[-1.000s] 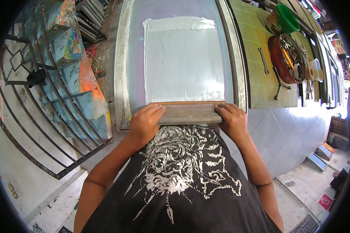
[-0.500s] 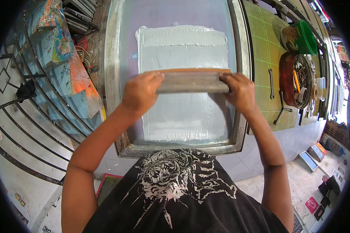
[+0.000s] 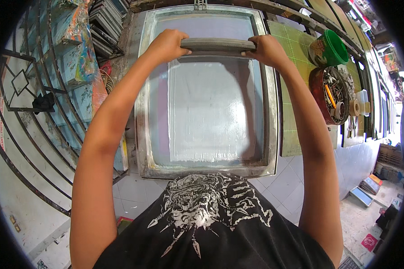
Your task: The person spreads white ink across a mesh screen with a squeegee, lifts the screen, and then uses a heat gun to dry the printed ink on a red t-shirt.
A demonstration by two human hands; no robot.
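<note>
A long grey-handled squeegee [image 3: 217, 45] lies crosswise over the far part of a framed printing screen [image 3: 268, 134]. My left hand [image 3: 168, 46] is closed round its left end and my right hand [image 3: 268, 50] round its right end. Between the squeegee and the near rim, a thin pale grey coat of ink [image 3: 206, 112] covers the mesh in a rough rectangle, with fine streaks and an uneven near edge. The squeegee's blade edge is hidden from above. My right arm throws a shadow along the coat's right side.
On the right, a green gridded board [image 3: 292, 98] bears a green bucket [image 3: 332, 49] and a round dark red tin [image 3: 321, 96] of tools. A roll of tape [image 3: 354, 107] stands beside the tin. Curved black metal bars [image 3: 36, 148] and paint-stained blue blocks [image 3: 76, 80] are on the left.
Both hands have pushed the squeegee away from me, from mid-screen to the far part. My arms are stretched further out, and the thick ink ridge beyond no longer shows.
</note>
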